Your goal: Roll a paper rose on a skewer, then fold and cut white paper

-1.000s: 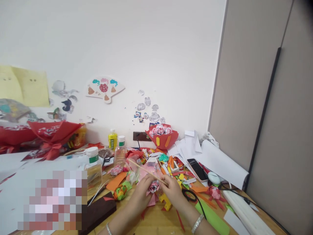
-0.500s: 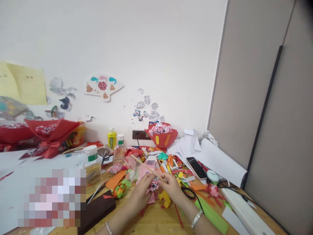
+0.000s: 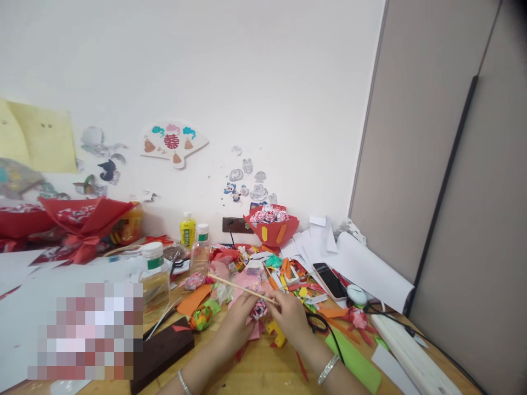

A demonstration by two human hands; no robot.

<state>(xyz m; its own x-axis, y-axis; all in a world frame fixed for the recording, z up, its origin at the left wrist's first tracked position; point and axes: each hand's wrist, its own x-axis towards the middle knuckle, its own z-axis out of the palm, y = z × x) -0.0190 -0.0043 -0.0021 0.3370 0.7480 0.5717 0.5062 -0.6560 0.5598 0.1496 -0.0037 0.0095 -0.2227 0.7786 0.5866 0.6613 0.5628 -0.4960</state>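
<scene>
Near the table's front, my left hand (image 3: 237,320) is closed on the left side of a pink-and-white paper flower (image 3: 259,310). My right hand (image 3: 289,315) pinches the near end of a thin wooden stick (image 3: 236,286) between thumb and fingers. The stick slants over the flower and points up to the left. My right fingertips sit close beside the flower's petals; whether they touch it I cannot tell. Pink paper (image 3: 242,296) lies beneath and behind my hands, and a yellow paper piece (image 3: 275,333) lies by my right wrist.
Paper scraps cover the table behind my hands. Clear jars (image 3: 156,280) and a dark brown block (image 3: 164,351) stand left. A phone (image 3: 330,281), a black cable (image 3: 319,323) and a white power strip (image 3: 411,351) are right. A red bouquet (image 3: 274,227) stands by the wall.
The stick has swung flatter, its far end moving left and down. My left hand stays on the flower, and my right hand has shifted slightly.
</scene>
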